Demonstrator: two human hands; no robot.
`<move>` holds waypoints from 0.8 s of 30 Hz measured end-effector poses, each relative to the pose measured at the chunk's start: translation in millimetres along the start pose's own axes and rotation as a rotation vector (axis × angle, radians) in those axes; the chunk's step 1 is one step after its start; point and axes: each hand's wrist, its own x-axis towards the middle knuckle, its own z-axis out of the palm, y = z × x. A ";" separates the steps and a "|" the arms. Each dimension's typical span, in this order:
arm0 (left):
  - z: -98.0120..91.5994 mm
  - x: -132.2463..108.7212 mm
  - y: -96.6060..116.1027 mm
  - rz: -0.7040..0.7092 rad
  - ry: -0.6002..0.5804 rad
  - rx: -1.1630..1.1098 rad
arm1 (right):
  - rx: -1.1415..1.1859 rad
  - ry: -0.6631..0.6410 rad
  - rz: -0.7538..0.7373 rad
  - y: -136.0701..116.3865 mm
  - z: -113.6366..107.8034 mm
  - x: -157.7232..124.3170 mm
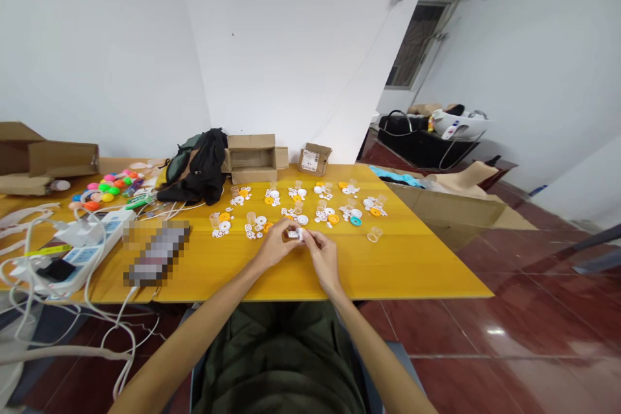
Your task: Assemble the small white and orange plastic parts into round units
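Note:
Over the front middle of the wooden table (412, 272), my left hand (276, 242) and my right hand (323, 255) meet with bent fingers. Between their fingertips is a small white plastic part (297, 234), partly covered by the fingers; its exact kind is too small to tell. Just beyond the hands lie groups of small parts: an orange wheel (333, 219), a teal wheel (356, 221), a white wheel (302, 220) and white pieces with holes (250, 231). Clear plastic cups (251, 218) stand among them. Two clear cups (373, 234) lie apart at the right.
Left of the hands are a blurred-out phone (158, 252) on a cable, a power strip (92, 259) with tangled white cables and colourful balls (109, 187). At the back sit a black bag (201, 168), an open cardboard box (253, 158) and a smaller box (314, 160).

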 end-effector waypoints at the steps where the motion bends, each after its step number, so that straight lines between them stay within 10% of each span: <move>1: -0.1 0.0 0.1 0.007 0.002 0.002 | -0.011 -0.006 -0.001 -0.9 -0.7 -0.1; 24: -2.2 -0.3 4.3 0.093 -0.059 0.021 | -0.035 -0.054 0.149 -0.2 -0.1 5.5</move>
